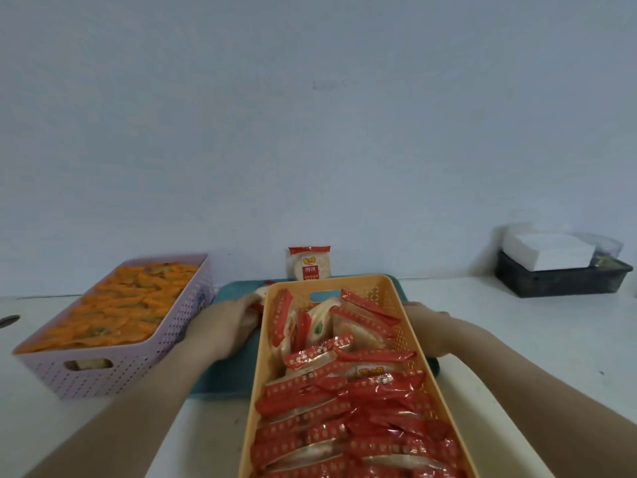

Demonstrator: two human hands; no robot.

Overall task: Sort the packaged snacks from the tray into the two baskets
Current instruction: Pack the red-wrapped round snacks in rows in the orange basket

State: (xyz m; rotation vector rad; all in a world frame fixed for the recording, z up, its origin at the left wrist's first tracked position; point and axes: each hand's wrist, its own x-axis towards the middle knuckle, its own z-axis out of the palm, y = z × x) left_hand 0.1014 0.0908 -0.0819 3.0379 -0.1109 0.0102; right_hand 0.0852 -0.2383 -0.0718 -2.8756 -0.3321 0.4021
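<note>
An orange basket full of red-and-white snack packets sits in the middle, over the teal tray. To the left stands a pink basket filled with orange snack packets. My left hand reaches over the tray beside the orange basket's left wall, with its fingers closed on a red-and-white packet lying there. My right hand rests against the basket's right wall, and its fingertips are hidden behind it. One more red-and-white packet leans upright against the wall behind the tray.
The white table runs along a pale wall. A black bin with a white stack of paper on top stands at the back right. A dark object shows at the left edge.
</note>
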